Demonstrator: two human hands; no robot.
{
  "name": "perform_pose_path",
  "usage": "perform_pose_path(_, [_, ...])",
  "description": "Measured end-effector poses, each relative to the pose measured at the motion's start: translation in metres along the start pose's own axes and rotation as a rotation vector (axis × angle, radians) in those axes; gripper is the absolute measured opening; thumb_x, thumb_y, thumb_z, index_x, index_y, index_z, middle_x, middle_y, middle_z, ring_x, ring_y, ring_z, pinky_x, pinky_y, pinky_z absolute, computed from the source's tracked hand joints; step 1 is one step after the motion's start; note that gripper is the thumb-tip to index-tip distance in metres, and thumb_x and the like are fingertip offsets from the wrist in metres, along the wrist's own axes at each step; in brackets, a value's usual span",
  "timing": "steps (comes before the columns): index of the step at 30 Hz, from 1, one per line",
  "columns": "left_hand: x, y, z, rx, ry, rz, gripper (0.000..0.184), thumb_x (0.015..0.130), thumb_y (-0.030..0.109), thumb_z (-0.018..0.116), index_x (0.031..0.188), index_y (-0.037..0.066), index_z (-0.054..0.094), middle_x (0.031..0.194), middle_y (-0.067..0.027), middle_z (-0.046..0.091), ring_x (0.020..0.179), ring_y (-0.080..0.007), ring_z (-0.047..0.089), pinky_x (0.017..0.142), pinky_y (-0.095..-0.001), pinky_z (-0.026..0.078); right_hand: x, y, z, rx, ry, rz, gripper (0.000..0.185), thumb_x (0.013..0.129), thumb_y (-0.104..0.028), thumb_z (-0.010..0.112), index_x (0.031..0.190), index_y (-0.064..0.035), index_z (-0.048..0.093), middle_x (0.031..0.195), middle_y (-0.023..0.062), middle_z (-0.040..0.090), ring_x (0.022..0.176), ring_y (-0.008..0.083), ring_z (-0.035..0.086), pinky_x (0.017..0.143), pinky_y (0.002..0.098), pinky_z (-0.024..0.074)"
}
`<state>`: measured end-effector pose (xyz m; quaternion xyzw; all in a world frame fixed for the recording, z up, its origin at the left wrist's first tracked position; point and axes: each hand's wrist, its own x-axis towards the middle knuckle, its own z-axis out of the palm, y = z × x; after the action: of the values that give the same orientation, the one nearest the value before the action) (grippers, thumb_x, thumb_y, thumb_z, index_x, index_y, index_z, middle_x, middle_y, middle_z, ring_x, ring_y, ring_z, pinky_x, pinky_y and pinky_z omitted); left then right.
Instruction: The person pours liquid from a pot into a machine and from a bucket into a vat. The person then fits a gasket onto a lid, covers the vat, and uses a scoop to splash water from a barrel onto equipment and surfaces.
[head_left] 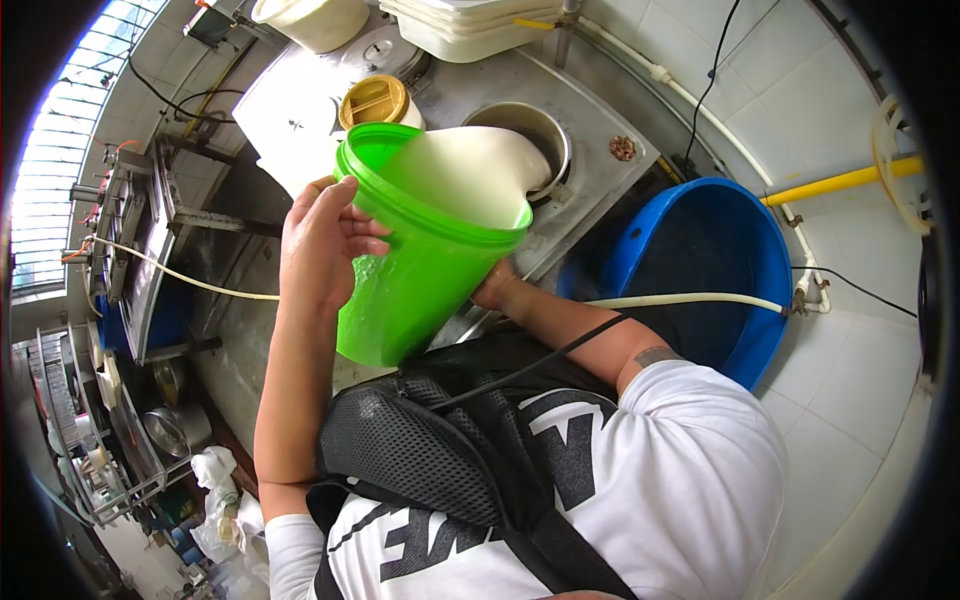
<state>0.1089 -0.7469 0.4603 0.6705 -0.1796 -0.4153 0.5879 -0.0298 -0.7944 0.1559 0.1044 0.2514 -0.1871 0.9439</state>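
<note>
A bright green bucket (390,300) is tilted away from me. White, milky liquid (460,175) runs over its far lip into a round metal pot (553,130) set in the steel counter. My left hand (325,235) is at the bucket's left rim, its thumb and forefinger at the edge and the other fingers curled by the outer wall. Low on the right side, my right hand (494,285) bears against the bucket; its fingers are mostly hidden behind it.
A tan tub (382,102) and a metal lid (385,52) sit on the steel counter (600,95), with stacked white trays (470,35) at the back. A large blue tub (765,250) stands at right. A pale hose (690,298) crosses beside my right arm.
</note>
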Motion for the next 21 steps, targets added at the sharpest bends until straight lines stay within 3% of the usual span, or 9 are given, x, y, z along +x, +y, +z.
perform_pose_path(10, [0.021, 0.001, 0.012, 0.026, -0.032, -0.038, 0.032, 0.098, 0.020, 0.061, 0.114, -0.007, 0.058, 0.081, -0.0111, 0.061, 0.067, -0.0199, 0.066, 0.056, -0.0299, 0.057, 0.000, -0.011, 0.005, 0.005, -0.023, 0.028, 0.044, 0.100, -0.044, 0.057, 0.123, -0.0071, 0.067, 0.117, 0.0107, 0.072, 0.105, 0.0267, 0.070, 0.095, 0.0421, 0.0568])
perform_pose_path(12, [0.026, 0.000, 0.012, 0.035, -0.052, -0.041, 0.027, 0.100, 0.022, 0.060, 0.106, -0.004, 0.060, 0.082, -0.0114, 0.064, 0.069, -0.0204, 0.068, 0.058, -0.0295, 0.057, 0.000, -0.011, 0.007, 0.017, -0.043, 0.033, 0.044, 0.100, -0.043, 0.056, 0.123, -0.0069, 0.067, 0.118, 0.0107, 0.072, 0.106, 0.0266, 0.069, 0.095, 0.0423, 0.0567])
perform_pose_path(21, [0.040, -0.001, 0.023, 0.068, -0.059, -0.068, 0.023, 0.099, 0.019, 0.059, 0.103, -0.004, 0.060, 0.084, -0.0131, 0.064, 0.070, -0.0226, 0.068, 0.064, -0.0325, 0.060, -0.004, -0.012, 0.012, 0.052, -0.097, 0.041, 0.044, 0.102, -0.042, 0.053, 0.124, -0.0068, 0.066, 0.120, 0.0105, 0.071, 0.106, 0.0260, 0.069, 0.095, 0.0425, 0.0567])
